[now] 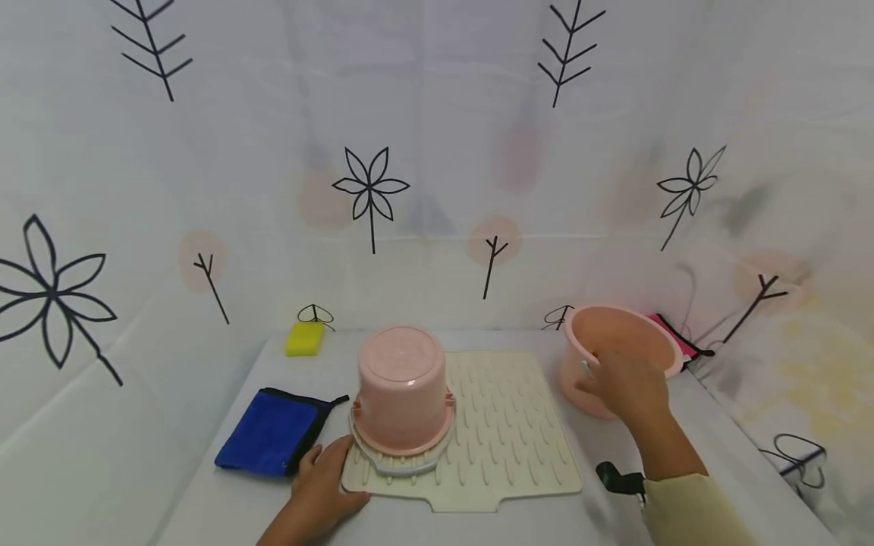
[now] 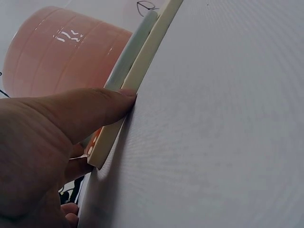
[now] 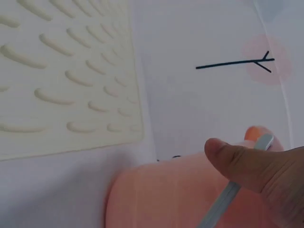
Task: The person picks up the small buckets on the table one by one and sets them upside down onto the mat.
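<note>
While the left hand [image 1: 321,485] pinches the cream tray [image 1: 515,432] at its corner, the right hand [image 1: 630,385] grips a pink bucket [image 1: 579,388] beside it by the rim. An upside-down tub [image 1: 403,390] sits on the tray's left.

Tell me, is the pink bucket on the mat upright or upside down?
Upside down: the pink bucket on the mat shows its flat base on top, its wider rim below.
</note>
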The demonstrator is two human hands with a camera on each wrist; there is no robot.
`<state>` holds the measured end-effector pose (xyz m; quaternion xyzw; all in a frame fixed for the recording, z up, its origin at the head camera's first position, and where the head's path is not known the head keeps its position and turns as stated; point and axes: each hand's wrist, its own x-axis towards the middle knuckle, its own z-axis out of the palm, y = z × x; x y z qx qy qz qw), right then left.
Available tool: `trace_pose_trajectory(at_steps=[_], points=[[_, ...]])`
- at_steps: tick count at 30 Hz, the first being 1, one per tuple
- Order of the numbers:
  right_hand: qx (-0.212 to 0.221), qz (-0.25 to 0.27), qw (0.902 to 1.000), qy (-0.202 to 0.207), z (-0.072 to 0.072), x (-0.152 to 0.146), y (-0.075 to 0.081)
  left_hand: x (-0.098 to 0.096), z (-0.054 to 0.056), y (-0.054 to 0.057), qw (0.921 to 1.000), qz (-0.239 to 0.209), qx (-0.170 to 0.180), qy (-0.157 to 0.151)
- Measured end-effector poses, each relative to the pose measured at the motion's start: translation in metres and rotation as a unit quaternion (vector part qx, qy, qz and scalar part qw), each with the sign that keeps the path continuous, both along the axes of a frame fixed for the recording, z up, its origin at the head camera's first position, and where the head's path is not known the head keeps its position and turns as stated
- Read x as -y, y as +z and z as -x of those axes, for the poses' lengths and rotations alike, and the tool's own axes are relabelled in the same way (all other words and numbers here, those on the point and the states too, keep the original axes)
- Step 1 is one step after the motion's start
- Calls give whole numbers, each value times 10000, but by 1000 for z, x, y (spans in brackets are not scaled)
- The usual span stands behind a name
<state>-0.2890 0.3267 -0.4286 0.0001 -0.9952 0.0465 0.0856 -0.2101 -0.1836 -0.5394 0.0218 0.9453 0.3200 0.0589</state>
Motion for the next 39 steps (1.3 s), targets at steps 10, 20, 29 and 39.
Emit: trace_pose_trajectory(at_steps=[10, 20, 29, 39], points=[[733, 500, 9954, -351, -9, 1, -2, -1, 1, -3, 9997, -41, 208, 99], [692, 676, 9933, -627, -28, 3, 3, 0, -1, -1, 9997, 17, 205, 119], [92, 1116, 9920, -587, -48, 11, 7, 1, -1, -2, 9999, 31, 31, 99], [-690, 1567, 9821, -786, -79, 20, 6, -1, -1, -2, 10000, -20, -90, -6]])
